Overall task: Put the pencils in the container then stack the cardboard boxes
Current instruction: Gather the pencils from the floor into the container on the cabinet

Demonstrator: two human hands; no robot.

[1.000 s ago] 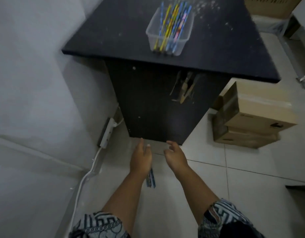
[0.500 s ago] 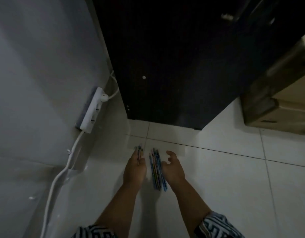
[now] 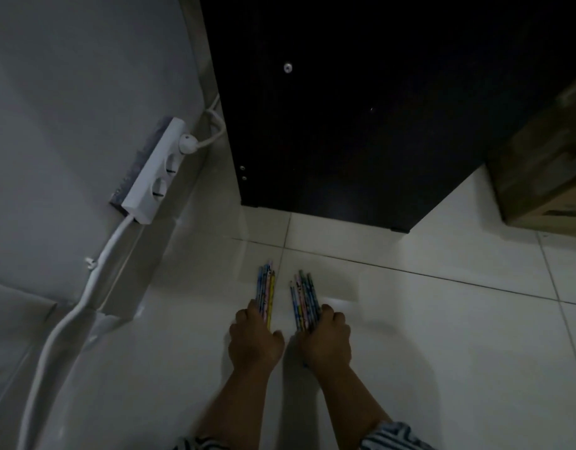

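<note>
The left hand grips a bundle of pencils and the right hand grips a second bundle, both low over the white tiled floor, near the black cabinet, with a cardboard box at right.

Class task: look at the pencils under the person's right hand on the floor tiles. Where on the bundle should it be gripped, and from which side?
Grip the right bundle near its middle, coming from above with the right hand. The pencils lie flat and parallel on the floor, tips pointing away toward the cabinet, so fingers probably close best across their width; a mid-length hold should keep them from fanning or tipping.
</note>
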